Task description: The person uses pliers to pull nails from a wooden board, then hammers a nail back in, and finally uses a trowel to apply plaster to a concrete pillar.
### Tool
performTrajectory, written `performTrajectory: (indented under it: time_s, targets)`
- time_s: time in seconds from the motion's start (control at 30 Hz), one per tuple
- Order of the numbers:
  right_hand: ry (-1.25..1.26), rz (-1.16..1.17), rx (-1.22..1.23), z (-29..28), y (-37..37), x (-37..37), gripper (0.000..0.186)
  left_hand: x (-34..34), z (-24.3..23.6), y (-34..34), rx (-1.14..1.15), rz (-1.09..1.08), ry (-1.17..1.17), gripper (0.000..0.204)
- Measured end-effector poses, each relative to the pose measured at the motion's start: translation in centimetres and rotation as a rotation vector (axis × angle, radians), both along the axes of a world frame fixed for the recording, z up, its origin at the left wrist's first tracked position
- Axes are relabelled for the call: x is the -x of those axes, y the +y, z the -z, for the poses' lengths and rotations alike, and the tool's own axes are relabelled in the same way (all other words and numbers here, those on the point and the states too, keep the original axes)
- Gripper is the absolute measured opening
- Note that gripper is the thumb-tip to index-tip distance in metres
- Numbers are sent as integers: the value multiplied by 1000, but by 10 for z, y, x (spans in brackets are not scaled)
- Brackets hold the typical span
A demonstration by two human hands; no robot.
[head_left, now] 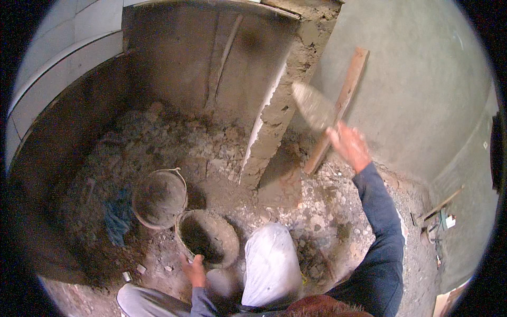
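Observation:
My right hand (350,147) is closed around the handle of a pointed trowel (312,106), raised at the right of centre. The blade looks slightly blurred and overlaps the edge of a mortar-coated narrow wall end (277,119); whether it touches is unclear. Low in front of me, my left hand (195,272) grips the near rim of a mortar-smeared bucket (226,232). That bucket tilts, with dark contents or shadow inside. A second bucket (136,203), with a wire handle, stands beside it to the left.
A wooden board (353,84) leans against the grey plastered wall (412,90). Rubble (317,211) covers the floor. Blue cloth or plastic (117,219) lies left of the buckets. At far right, a long-handled tool (443,203) leans near small items. My knee (272,259) is close to the tilted bucket.

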State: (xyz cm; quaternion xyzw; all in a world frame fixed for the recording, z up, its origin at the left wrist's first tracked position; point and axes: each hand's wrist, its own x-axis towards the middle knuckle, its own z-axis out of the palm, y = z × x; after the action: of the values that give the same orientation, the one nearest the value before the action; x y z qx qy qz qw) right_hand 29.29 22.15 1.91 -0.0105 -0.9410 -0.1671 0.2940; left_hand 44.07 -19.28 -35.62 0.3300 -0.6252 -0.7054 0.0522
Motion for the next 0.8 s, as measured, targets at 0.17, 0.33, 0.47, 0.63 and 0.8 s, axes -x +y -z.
performTrajectory:
  time_s: [0.17, 0.33, 0.47, 0.63, 0.8]
  targets:
    - [-1018, -365, 362, 114, -51, -16, 42, -10, 5, -8, 126, 72, -6, 79]
    - [-769, -843, -84, 308, -64, 1, 32, -3, -15, 41, 267, 223, 95, 77]
    - [-624, -862, -161, 351, -139, 3, 21, -12, 3, 52, 431, 200, 136, 76]
    - [-874, -1135, -35, 388, -124, -13, 24, -15, -4, 61, 459, 207, 164, 76]
    - [-884, -1170, 197, 384, -93, -47, 30, -16, -13, 68, 431, 195, 143, 75]
